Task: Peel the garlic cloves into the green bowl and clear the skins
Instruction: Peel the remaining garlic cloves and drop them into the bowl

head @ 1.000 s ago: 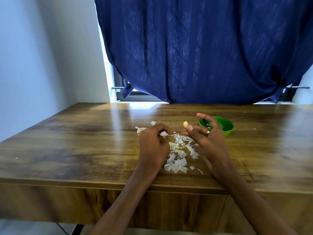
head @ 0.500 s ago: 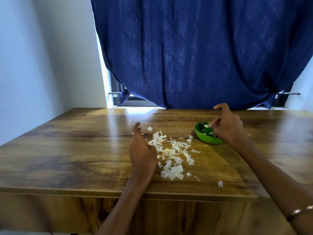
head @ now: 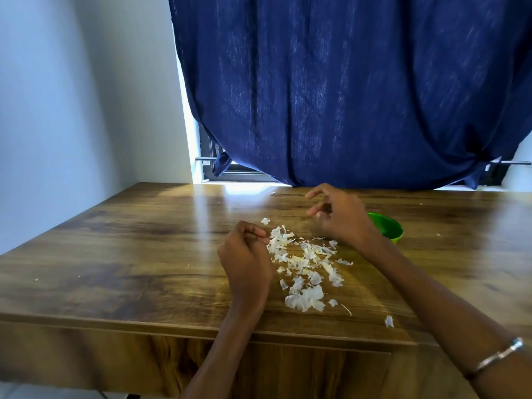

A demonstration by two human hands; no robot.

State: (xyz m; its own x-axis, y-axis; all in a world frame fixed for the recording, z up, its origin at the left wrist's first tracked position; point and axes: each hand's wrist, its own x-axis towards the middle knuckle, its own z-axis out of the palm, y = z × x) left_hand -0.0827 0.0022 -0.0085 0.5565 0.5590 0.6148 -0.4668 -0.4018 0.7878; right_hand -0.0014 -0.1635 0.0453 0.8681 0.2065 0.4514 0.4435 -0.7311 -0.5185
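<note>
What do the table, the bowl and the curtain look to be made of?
Table: wood or wood-look laminate, glossy; visible grain, window glare. Bowl: probably plastic; uniform bright green, smooth sheen. Curtain: woven cloth, matte; hanging folds, light through the weave.

The left half of the tabletop (head: 115,254) is bare wood, open for a hand to pass. In the middle the garlic skins (head: 305,266) lie scattered. The green bowl (head: 388,228) stands right of them, with bare wood beyond it. The curtain (head: 345,96) closes the far edge.
</note>
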